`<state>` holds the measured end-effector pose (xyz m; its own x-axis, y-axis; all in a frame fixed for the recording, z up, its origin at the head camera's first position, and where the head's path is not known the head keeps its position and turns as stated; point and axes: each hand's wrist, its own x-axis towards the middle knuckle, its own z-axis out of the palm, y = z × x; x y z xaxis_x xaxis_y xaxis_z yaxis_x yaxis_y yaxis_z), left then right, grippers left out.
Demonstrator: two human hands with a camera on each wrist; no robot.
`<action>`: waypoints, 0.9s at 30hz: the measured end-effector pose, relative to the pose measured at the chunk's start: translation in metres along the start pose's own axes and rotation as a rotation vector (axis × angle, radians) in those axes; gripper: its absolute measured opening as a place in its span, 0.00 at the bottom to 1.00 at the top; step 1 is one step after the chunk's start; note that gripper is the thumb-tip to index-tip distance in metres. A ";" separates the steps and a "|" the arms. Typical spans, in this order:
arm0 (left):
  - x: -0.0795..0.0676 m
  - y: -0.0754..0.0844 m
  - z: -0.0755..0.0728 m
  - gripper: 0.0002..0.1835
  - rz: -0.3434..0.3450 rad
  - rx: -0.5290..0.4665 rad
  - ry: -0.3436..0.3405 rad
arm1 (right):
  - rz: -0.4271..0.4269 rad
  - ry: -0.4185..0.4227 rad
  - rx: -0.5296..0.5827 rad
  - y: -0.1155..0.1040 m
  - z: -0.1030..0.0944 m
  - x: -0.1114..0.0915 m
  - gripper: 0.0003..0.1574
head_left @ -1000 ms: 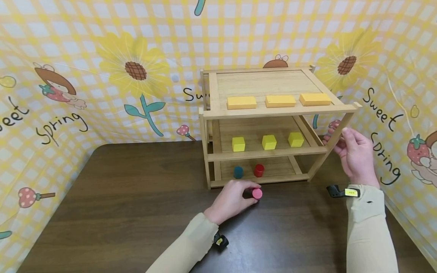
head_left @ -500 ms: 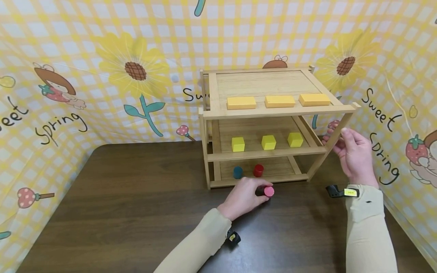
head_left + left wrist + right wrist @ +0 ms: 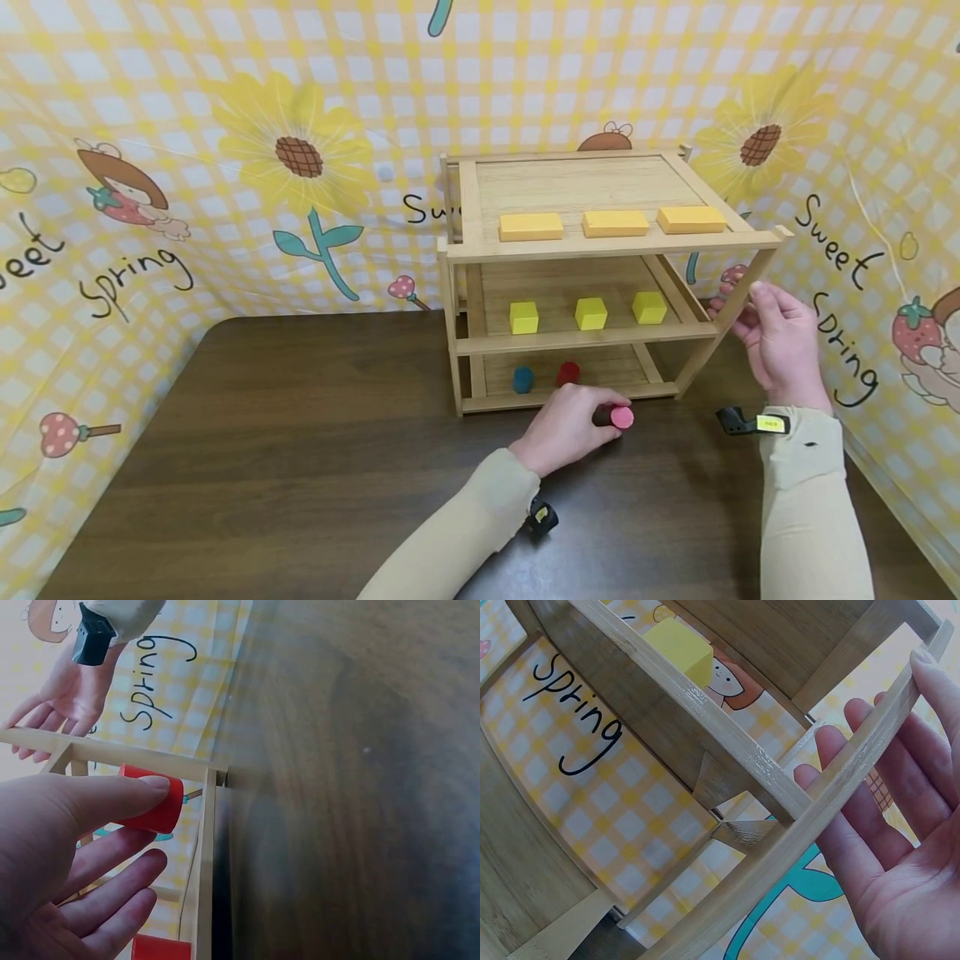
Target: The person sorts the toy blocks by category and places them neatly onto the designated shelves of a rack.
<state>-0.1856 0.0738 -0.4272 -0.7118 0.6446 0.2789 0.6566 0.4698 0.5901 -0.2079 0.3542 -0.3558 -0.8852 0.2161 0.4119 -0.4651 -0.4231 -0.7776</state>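
Observation:
My left hand point(image 3: 568, 425) pinches a red cylinder block point(image 3: 156, 810) between thumb and fingers, in front of the bottom level of a three-tier wooden shelf point(image 3: 585, 337). The block's round end looks pink in the head view. On that bottom level stand a blue cylinder block point(image 3: 522, 381) and another red cylinder block point(image 3: 568, 372), the latter partly hidden by the left hand. My right hand point(image 3: 783, 342) holds the shelf's right front post point(image 3: 855, 761), the thumb on one side and the fingers behind it.
Three yellow cubes point(image 3: 591, 313) line the middle tier, and three orange-yellow rectangular blocks point(image 3: 616, 223) lie along the top tier's front. The shelf stands on a dark wooden table point(image 3: 315, 433), with patterned cloth point(image 3: 322, 100) behind and at both sides.
My left hand has moved steadily right along the shelf's front with the red cylinder block, now overlapping the other red one. The right hand stays at the post.

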 end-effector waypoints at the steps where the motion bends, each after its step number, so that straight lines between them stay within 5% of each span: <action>1: 0.002 0.000 0.000 0.19 0.001 0.005 0.002 | -0.002 0.000 0.001 0.000 0.000 0.000 0.19; 17: 0.033 -0.008 0.000 0.15 0.018 0.071 0.015 | 0.008 0.004 0.025 -0.001 0.001 -0.001 0.16; 27: 0.049 -0.018 -0.002 0.16 -0.064 0.122 -0.011 | -0.007 0.009 -0.003 0.000 -0.001 -0.001 0.16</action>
<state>-0.2322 0.0955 -0.4224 -0.7512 0.6169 0.2349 0.6356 0.5799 0.5097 -0.2072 0.3547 -0.3560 -0.8821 0.2265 0.4130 -0.4710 -0.4189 -0.7763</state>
